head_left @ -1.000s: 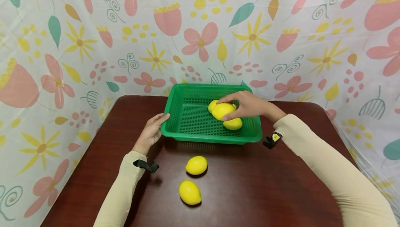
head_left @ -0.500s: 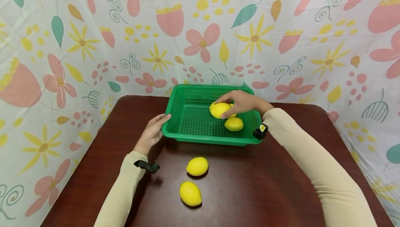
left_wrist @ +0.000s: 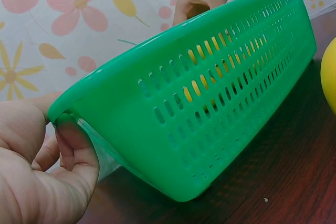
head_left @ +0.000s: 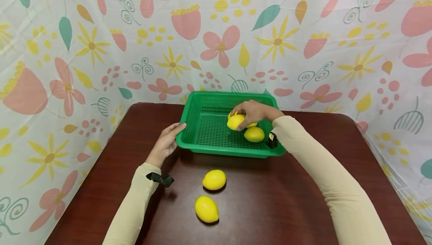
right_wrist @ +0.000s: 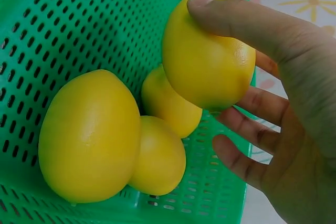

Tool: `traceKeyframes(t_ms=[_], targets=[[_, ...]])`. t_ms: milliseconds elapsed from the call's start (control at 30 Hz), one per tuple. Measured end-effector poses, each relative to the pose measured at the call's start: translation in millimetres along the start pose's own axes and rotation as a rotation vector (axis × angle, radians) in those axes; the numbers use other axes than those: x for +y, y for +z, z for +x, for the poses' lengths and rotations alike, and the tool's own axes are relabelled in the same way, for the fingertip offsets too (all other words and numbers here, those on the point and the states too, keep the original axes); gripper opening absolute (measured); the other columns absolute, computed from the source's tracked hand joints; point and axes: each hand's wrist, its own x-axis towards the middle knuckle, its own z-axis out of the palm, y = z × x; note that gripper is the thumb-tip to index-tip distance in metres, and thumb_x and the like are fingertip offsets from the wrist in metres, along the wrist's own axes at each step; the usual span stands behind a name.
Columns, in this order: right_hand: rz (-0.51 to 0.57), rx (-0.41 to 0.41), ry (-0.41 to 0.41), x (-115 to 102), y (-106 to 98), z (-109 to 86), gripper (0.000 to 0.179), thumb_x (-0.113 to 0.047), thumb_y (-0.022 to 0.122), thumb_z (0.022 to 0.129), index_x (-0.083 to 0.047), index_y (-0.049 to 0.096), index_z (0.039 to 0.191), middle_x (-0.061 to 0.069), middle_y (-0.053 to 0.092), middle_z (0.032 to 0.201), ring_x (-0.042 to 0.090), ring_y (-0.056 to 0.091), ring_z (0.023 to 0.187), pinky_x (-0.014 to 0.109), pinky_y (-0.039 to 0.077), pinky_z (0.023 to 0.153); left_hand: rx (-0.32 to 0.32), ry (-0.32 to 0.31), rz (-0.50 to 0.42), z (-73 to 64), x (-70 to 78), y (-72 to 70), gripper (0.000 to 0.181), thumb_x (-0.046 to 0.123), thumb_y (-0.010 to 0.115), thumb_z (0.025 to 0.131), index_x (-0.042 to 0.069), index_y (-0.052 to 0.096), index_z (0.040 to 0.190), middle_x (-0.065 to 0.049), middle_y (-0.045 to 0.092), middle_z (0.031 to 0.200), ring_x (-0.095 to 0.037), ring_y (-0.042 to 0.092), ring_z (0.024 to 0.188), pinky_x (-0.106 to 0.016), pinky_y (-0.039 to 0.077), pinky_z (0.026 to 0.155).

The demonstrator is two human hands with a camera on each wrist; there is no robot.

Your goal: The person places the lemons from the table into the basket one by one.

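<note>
My right hand (head_left: 253,111) holds a yellow lemon (right_wrist: 207,51) between thumb and fingers, inside the green plastic basket (head_left: 233,150). Three other lemons lie in the basket's right half: a near one (right_wrist: 89,140), a smaller-looking one (right_wrist: 159,156) beside it, and one (right_wrist: 170,107) partly behind the held lemon. In the head view the hand covers much of the farther two. My left hand (head_left: 166,142) grips the basket's left rim, thumb on top and fingers curled underneath, as the left wrist view shows.
Two more lemons, one (head_left: 214,180) and another nearer me (head_left: 206,209), lie on the dark brown table (head_left: 287,196) in front of the basket. A floral curtain (head_left: 216,31) hangs right behind the table and along its sides.
My right hand, with its lemon, has shifted slightly left and lower in the basket, uncovering more of the near lemon. My left hand keeps its grip on the rim.
</note>
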Motion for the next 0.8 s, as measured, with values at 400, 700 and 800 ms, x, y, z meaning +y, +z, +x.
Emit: traceKeyframes(t_ms=[400, 700, 800], targets=[[-0.094, -0.050, 0.043, 0.8, 9.0, 18.6, 0.063, -0.038, 0.088, 0.082, -0.014, 0.064, 0.135, 0.014, 0.067, 0.128, 0.029, 0.063, 0.114, 0.045, 0.057, 0.092, 0.004, 0.001, -0.027, 2.3, -0.8, -0.6, 0.044, 0.026, 0.066, 0.103, 0.006, 0.051, 0.139, -0.003, 0.065, 0.108, -0.011, 0.070, 0.090, -0.025, 0.060, 0.077], [-0.139, -0.063, 0.083, 0.6, 14.1, 22.1, 0.063, -0.040, 0.087, 0.082, -0.017, 0.064, 0.135, 0.014, 0.065, 0.131, 0.031, 0.061, 0.118, 0.047, 0.055, 0.093, 0.014, 0.003, -0.025, 3.4, -0.9, -1.6, 0.040, 0.025, 0.065, 0.104, 0.008, 0.053, 0.137, -0.001, 0.065, 0.102, -0.009, 0.069, 0.084, -0.022, 0.059, 0.072], [-0.146, -0.066, 0.086, 0.5, 14.8, 22.7, 0.062, -0.039, 0.086, 0.084, -0.015, 0.063, 0.136, 0.013, 0.066, 0.131, 0.031, 0.062, 0.118, 0.047, 0.056, 0.093, 0.013, 0.004, -0.032, 3.1, -0.7, -2.9, 0.040, 0.025, 0.064, 0.104, 0.007, 0.053, 0.138, -0.002, 0.065, 0.103, -0.009, 0.070, 0.084, -0.022, 0.060, 0.072]])
